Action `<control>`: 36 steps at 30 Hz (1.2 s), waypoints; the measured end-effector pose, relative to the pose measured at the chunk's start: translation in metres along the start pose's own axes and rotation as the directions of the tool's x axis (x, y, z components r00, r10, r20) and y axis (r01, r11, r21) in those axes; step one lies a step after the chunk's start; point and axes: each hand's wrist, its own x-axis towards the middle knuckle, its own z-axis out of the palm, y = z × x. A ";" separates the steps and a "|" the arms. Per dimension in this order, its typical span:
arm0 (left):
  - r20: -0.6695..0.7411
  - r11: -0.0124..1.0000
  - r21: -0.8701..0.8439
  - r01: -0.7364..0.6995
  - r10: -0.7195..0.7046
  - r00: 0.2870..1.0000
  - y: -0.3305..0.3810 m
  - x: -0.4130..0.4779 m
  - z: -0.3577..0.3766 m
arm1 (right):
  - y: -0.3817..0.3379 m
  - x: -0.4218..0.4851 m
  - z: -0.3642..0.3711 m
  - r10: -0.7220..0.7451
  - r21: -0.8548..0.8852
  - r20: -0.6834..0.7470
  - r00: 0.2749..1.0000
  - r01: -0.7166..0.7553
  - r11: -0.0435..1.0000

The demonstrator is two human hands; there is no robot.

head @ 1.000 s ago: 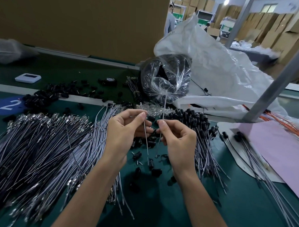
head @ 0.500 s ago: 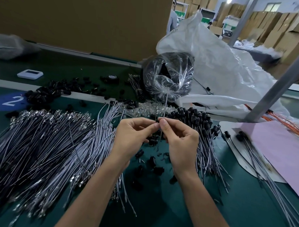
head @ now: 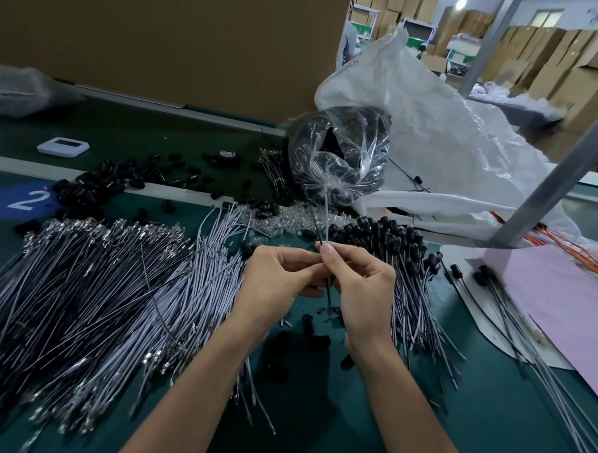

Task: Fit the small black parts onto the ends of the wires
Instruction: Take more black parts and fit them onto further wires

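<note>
Though capped wires [head: 386,237] already lie bundled toward the table's [head: 487,423] right edge, a far larger bare-wire heap [head: 82,285] waits at its left, while the left hand [head: 278,280] and right hand [head: 363,290], fingertips together, pinch one upright wire [head: 325,220] between the piles.

The green bench [head: 487,423] carries a tied clear bag [head: 338,159] at the back. Left of the bag lie loose black parts [head: 114,180] and a white gadget [head: 63,146]. Nearer than the bag and to its left sprawl heaped grey wires [head: 82,302], and off to its right is a pink sheet [head: 561,306].
</note>
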 end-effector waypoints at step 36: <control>-0.197 0.358 0.921 0.155 0.086 0.977 0.002 0.040 -0.050 | 0.004 0.005 -0.006 -0.112 -0.041 -0.060 0.992 0.110 0.993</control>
